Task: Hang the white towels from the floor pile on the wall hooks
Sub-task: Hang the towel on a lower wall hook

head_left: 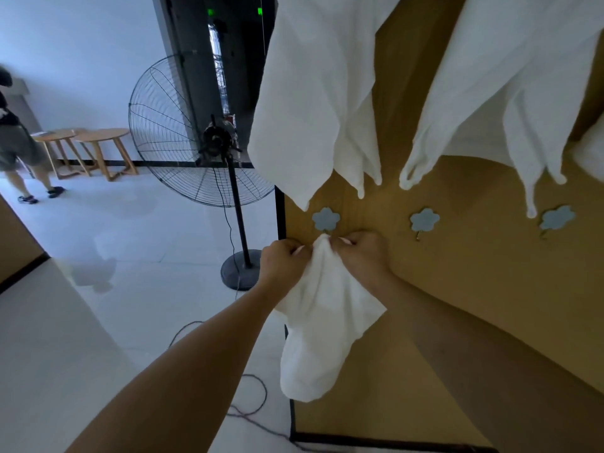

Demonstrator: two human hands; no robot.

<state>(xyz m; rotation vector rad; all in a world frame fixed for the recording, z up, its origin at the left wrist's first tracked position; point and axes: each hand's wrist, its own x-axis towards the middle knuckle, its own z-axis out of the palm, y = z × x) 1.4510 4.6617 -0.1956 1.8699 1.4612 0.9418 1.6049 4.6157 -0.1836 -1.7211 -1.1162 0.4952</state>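
Observation:
A white towel [322,308] hangs down from both my hands in front of a brown wall board [474,273]. My left hand [282,259] pinches the towel's top edge on the left, and my right hand [362,253] pinches it on the right. The bunched top of the towel sits just under the leftmost blue flower-shaped hook [326,219]. Two more flower hooks, a middle hook [424,220] and a right hook [557,218], are bare. Higher on the board hang two white towels: one on the left [313,103], one on the right [510,93].
A tall black standing fan [202,138] stands just left of the board, its round base [240,271] and cable [251,407] on the white tiled floor. Two wooden side tables [98,142] stand by the far wall. A person [16,138] walks at far left.

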